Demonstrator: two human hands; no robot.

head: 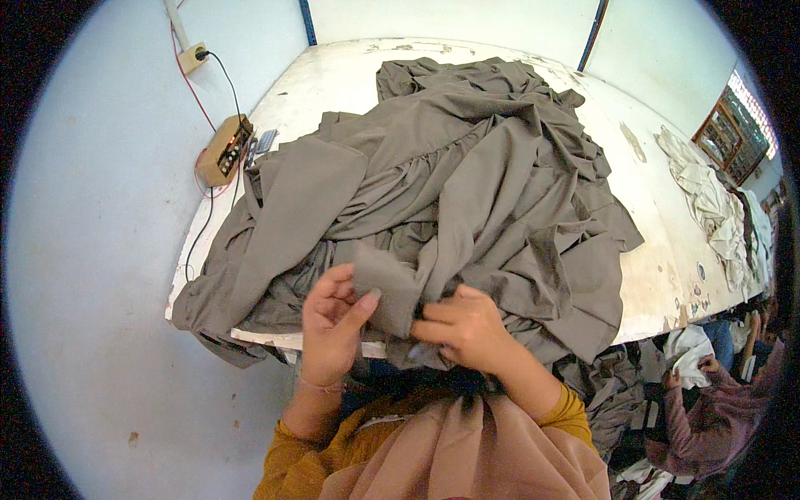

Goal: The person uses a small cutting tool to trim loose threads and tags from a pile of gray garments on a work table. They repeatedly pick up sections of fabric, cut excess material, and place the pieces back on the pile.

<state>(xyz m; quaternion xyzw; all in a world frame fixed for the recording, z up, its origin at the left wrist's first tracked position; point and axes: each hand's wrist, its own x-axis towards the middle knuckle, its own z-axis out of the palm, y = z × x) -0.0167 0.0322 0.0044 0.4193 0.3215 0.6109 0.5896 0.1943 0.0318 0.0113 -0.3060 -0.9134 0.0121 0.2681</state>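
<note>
A large heap of grey-brown cloth garments (400, 181) with gathered seams covers the near part of the white table. Between thumb and fingers, my left hand (334, 319) grips a cuff-like fabric end (387, 287), raised at the table's front edge. My right hand (465, 325) is at the lower right side of that same piece, its fingers bent and pinching the cloth; the motion there is slightly blurred. A bluish object, too blurred to name, shows just under the right fingers.
The white table (650, 275) has worn patches. At left are a brown box with knobs (223, 150), a remote control (267, 141) and a wall socket (192, 57). Pale cloth (706, 206) lies at the right edge. A person (706, 406) at lower right handles white fabric (687, 353).
</note>
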